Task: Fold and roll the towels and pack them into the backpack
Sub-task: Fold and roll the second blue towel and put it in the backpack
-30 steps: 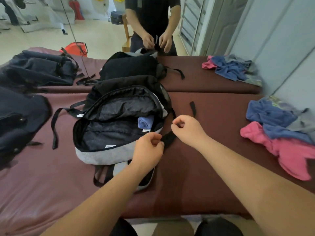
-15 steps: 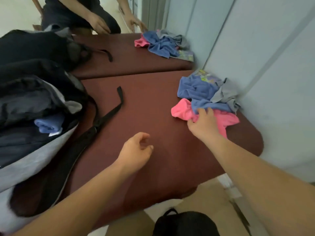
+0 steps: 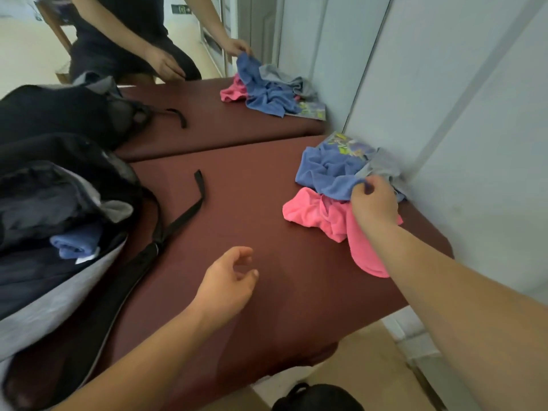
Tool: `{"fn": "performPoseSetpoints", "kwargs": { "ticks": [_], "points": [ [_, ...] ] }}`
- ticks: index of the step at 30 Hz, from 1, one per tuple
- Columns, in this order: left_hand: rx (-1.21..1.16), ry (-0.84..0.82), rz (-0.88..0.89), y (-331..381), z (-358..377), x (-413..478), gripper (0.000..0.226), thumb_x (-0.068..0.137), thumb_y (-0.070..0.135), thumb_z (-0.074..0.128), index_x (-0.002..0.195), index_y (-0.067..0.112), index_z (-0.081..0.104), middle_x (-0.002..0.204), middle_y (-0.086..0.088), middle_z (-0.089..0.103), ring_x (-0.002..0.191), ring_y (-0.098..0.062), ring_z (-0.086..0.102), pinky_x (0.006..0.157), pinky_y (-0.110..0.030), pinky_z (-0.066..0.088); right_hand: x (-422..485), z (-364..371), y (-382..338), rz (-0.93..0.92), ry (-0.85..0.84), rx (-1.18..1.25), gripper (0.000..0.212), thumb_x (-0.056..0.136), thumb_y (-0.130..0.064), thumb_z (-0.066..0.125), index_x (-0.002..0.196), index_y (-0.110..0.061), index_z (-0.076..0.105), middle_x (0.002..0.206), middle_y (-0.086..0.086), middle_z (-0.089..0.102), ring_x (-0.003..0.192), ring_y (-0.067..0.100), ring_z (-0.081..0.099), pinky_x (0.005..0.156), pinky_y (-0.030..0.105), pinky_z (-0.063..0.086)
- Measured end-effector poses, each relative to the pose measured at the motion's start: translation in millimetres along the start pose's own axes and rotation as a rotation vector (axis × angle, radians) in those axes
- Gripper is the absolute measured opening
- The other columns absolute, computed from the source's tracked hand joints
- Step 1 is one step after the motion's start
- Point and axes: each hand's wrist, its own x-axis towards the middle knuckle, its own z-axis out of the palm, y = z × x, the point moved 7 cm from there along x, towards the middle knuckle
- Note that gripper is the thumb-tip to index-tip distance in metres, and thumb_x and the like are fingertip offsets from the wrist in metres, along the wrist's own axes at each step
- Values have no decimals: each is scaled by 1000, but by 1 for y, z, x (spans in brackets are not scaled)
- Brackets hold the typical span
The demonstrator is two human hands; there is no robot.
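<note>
Pinching the near edge of the blue towel point(image 3: 326, 173) with right hand point(image 3: 374, 203) fingers point(image 3: 359, 191) clamped, backpack point(image 3: 59, 203) well apart leftward, left hand point(image 3: 228, 280) between, empty, loosely spread.

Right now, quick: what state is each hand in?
Left hand: open, fingers loosely curled, holding nothing.
Right hand: closed, pinching the edge of the blue towel.

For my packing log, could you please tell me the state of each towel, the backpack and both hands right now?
backpack: open, lying on the table.
rolled towel: blue, inside the backpack.
blue towel: crumpled, edge pinched by the right hand.
pink towel: crumpled, partly under the right forearm.
grey towel: crumpled, in the pile.
right hand: pinches the blue towel.
left hand: relaxed, holding nothing.
</note>
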Motion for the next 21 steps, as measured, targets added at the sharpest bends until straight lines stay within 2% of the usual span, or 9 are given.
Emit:
{"fn": "performPoseSetpoints", "kwargs": {
  "ticks": [3,6,9,11,14,16,18,19,21],
  "points": [
    [2,29,31,16,-18,-9,37,95,20,68,130,26,59,116,14,64,83,-8,68,64,-15,51,-1,-26,-54,-54,101,299,17,101,-13,51,110,-6,63,103,8,64,94,17,55,74,17,32],
    [-32,57,64,39,-38,-20,35,95,22,68,129,29,58,116,17,63,84,-7,68,60,-13,50,-7,-57,-117,-261,145,435,12,97,-10,49,99,-18,58,88,-2,60,84,9,54,75,21,39],
    [-45,91,112,62,-57,-32,34,95,22,69,126,31,59,113,16,65,87,-7,68,60,-11,50,-8,-72,-148,-418,105,199,13,94,-18,53,94,-16,66,97,8,67,88,23,59,78,29,44],
    [-42,90,131,71,-65,-42,35,94,23,69,126,32,60,112,15,66,85,-9,68,65,-13,52,-9,-65,-138,-363,-36,-92,18,94,-22,58,84,-11,68,96,18,69,89,35,63,73,36,45],
    [-21,50,126,68,-68,-56,36,93,25,70,127,32,60,112,15,66,82,-8,67,75,-21,54,-32,-52,-105,-204,-162,-129,22,92,-13,57,73,-5,63,75,13,64,79,33,56,65,36,33],
    [6,49,111,64,-70,-63,38,92,26,71,128,29,60,115,13,67,86,-7,68,80,-24,56,-59,-48,-107,-175,-197,-23,23,95,-14,55,72,-14,56,68,0,53,74,27,52,68,32,34],
    [6,54,99,67,-72,-69,44,92,30,72,134,29,57,124,11,65,89,-4,68,79,-22,57,-90,-47,-130,-206,-265,208,15,99,-10,53,85,-12,60,71,-2,55,65,9,56,66,28,41],
    [-6,75,93,73,-74,-73,53,91,32,74,140,30,52,130,12,61,88,-1,68,76,-19,56,-107,-48,-148,-230,-314,339,12,100,-6,53,92,-7,62,74,1,58,61,0,55,63,21,43],
    [-128,122,157,93,-82,-78,81,86,33,81,154,32,36,140,16,49,94,5,67,77,-14,53,-142,-49,-178,-235,-465,563,10,97,-2,58,96,-7,67,80,3,63,67,4,56,68,21,44]
  ]
}}
